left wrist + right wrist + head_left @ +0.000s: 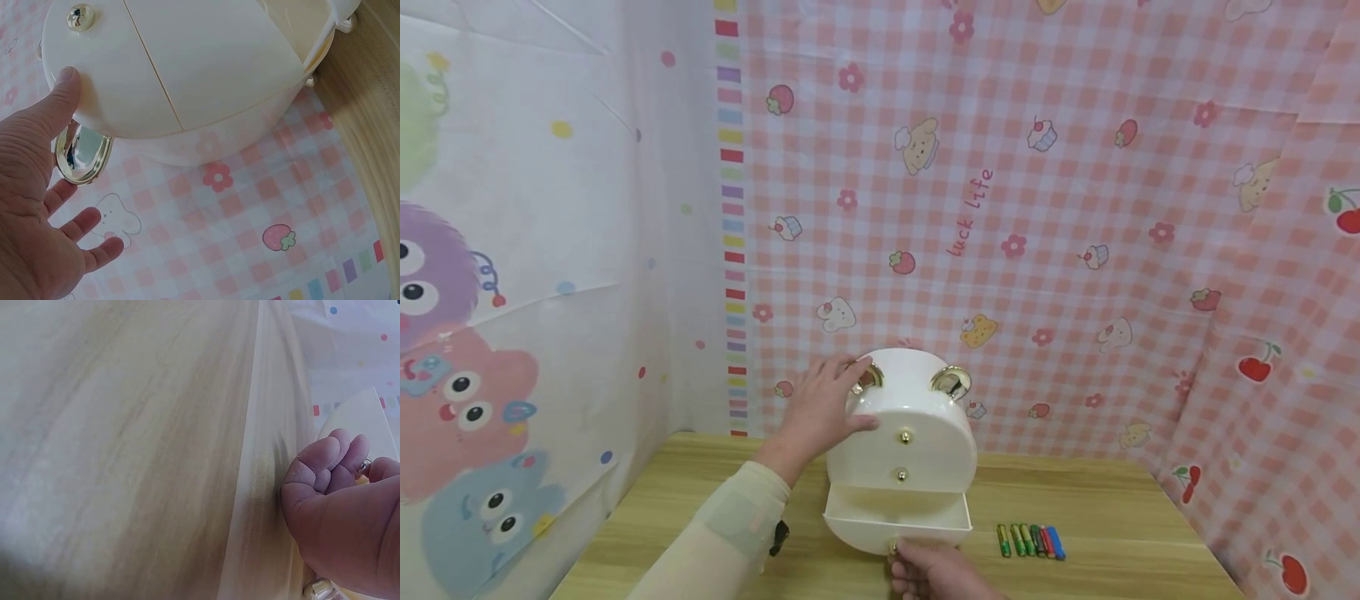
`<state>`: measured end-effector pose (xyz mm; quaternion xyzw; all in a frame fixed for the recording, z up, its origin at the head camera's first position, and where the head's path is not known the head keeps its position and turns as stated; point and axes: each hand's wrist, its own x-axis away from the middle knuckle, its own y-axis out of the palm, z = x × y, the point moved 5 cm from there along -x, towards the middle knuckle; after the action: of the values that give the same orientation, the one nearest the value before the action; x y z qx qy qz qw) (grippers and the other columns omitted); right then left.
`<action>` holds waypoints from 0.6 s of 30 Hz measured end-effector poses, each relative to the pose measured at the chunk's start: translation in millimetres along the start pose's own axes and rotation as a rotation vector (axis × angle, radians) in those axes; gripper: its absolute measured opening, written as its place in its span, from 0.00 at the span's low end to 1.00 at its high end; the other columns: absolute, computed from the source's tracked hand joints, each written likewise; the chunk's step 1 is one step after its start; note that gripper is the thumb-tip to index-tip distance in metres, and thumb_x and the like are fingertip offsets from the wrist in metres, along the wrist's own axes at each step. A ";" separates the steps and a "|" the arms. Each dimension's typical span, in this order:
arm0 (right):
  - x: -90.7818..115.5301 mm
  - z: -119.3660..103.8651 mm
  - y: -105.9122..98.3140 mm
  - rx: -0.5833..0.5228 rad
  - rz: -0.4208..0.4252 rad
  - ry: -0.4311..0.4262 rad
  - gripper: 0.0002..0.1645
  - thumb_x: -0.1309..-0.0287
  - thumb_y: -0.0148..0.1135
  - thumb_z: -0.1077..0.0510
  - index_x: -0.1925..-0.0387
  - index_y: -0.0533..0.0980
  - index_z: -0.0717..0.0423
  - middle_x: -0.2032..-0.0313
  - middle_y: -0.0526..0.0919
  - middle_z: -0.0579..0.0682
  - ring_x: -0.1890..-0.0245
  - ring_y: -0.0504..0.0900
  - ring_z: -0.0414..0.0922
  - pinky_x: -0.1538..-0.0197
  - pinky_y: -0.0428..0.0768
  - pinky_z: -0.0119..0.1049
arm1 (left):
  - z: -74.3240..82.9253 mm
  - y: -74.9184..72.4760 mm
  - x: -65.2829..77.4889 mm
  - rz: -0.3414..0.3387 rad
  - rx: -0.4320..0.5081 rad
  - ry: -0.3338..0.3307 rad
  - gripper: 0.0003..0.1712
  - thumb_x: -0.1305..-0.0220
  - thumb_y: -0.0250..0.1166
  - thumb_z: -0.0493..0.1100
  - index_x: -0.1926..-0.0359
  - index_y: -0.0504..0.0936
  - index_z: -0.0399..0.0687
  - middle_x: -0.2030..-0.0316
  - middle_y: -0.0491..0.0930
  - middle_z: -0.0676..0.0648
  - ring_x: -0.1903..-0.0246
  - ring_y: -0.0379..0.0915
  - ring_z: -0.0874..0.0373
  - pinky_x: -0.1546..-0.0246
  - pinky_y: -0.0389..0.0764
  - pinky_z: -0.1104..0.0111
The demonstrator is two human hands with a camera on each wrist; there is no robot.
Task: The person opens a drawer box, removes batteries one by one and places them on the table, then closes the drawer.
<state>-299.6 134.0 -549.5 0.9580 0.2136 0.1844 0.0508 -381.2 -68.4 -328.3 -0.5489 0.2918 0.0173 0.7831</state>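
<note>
A cream rounded storage box (865, 454) with gold knobs and gold ear-shaped pieces (955, 383) stands on the table. Its bottom drawer (925, 537) is pulled out, and the visible part of its inside looks bare. My left hand (820, 404) lies against the upper left of the box. In the left wrist view, the left thumb (67, 90) touches the front face, while the other fingers spread loosely behind the gold ear (84, 153). Low at the front, my right hand (940, 571) pinches the bottom drawer's knob (893, 547); its other fingers are curled in the right wrist view.
Several small coloured sticks (1030, 540), green, red and blue, lie in a row right of the box. A small black object (779, 537) sits left of it, partly behind the left sleeve. Patterned cloth (1060, 192) hangs behind the wooden table (1097, 492).
</note>
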 end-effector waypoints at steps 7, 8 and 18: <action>-3.7 -2.5 0.7 -0.026 -0.008 -0.012 0.21 0.24 0.61 0.41 0.54 0.83 0.56 0.65 0.87 0.42 0.64 0.84 0.36 0.56 0.84 0.27 | 0.2 -0.7 0.4 -0.002 0.004 -0.003 0.55 0.44 0.81 0.64 0.20 0.68 0.58 0.25 0.70 0.44 0.26 0.65 0.40 0.24 0.68 0.40; -4.3 -2.9 0.7 -0.032 -0.003 -0.017 0.21 0.24 0.61 0.42 0.55 0.83 0.56 0.65 0.87 0.42 0.65 0.84 0.36 0.57 0.83 0.27 | 0.1 -0.7 0.3 -0.003 0.004 -0.004 0.55 0.44 0.81 0.64 0.20 0.68 0.58 0.25 0.70 0.44 0.26 0.65 0.40 0.24 0.68 0.40; -13.5 -7.5 -2.1 -0.079 0.067 -0.018 0.17 0.23 0.61 0.44 0.62 0.83 0.51 0.69 0.87 0.40 0.66 0.83 0.37 0.58 0.83 0.28 | -1.2 0.0 0.3 -0.004 0.000 -0.004 0.55 0.44 0.81 0.65 0.19 0.68 0.59 0.25 0.71 0.44 0.26 0.66 0.40 0.24 0.68 0.40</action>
<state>-314.6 130.2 -547.4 0.9635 0.1734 0.1858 0.0844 -381.4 -69.6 -328.7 -0.5494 0.2890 0.0169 0.7838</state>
